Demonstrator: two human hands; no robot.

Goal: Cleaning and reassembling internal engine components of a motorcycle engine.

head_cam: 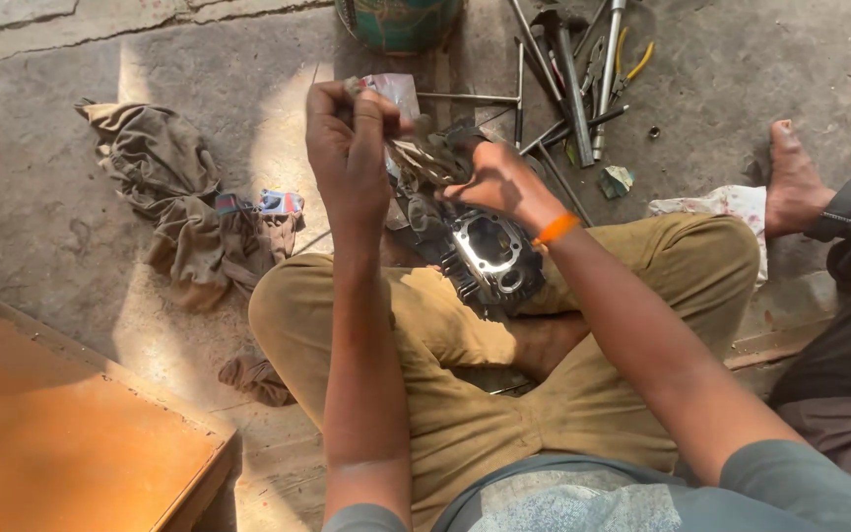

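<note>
Dark finned metal engine cylinder head point(490, 258) with shiny gasket face sits between the crossed legs, just below both hands. Left hand point(349, 148) pinches a small crumpled packet point(393, 94), raised. Right hand point(499, 179) fingers closed on a grimy grey rag point(428, 158). Brown cloth heap point(184, 202) left, long steel tools point(573, 84) ahead-right, orange wooden board point(61, 433) near-left.

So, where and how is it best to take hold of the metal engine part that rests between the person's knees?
Probably grip the engine part by its dark finned outer sides, coming from above. Its flat machined face with the round bore points upward, and the legs close in beside it, so only the top is free.
</note>
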